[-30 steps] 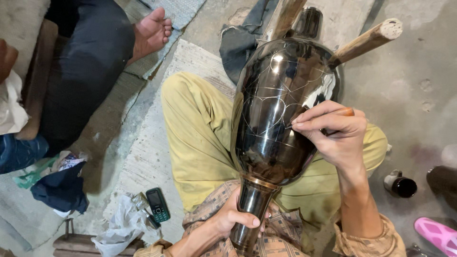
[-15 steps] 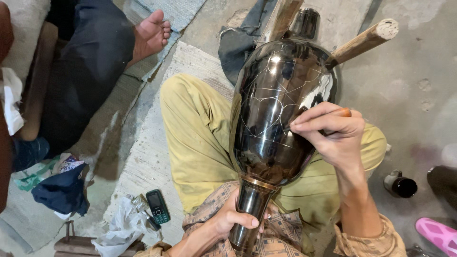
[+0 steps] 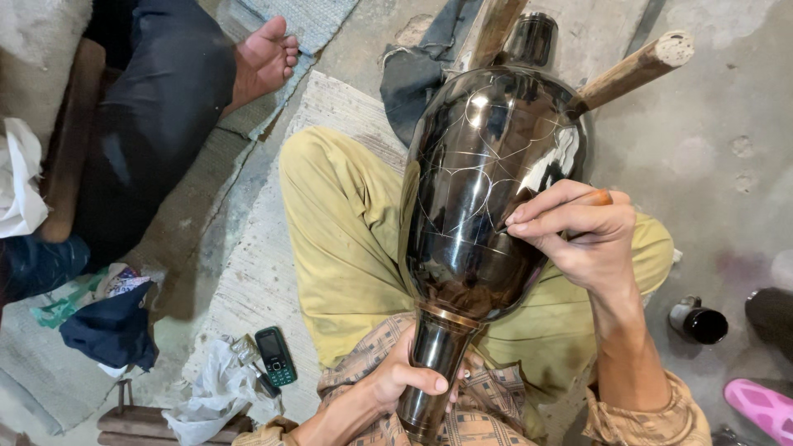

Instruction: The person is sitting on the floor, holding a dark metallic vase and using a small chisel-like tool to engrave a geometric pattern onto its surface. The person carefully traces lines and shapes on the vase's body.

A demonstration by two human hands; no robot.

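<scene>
The left hand (image 3: 405, 381) clamps the neck of the glossy black, scratch-patterned metal vase (image 3: 483, 206) lying across the lap, while the right hand (image 3: 578, 235) pinches an orange-handled scribing tool (image 3: 596, 198) against its belly, mid-engraving, so steady pressure seems needed next.

Your head view was evenly lit, soft daylight, no hard shadows. Strongest glare sat on glossy dark vase (image 3: 483, 198): white streaks along upper right shoulder, reflections across belly (thin scratched lines still readable). Your right hand (image 3: 582, 235) cast only faint shade on metal. Focus was sharp at centre; no motion blur. Wide-lens stretch showed toward corners. Dim patch lay at left under dark trouser leg (image 3: 149, 124).
</scene>
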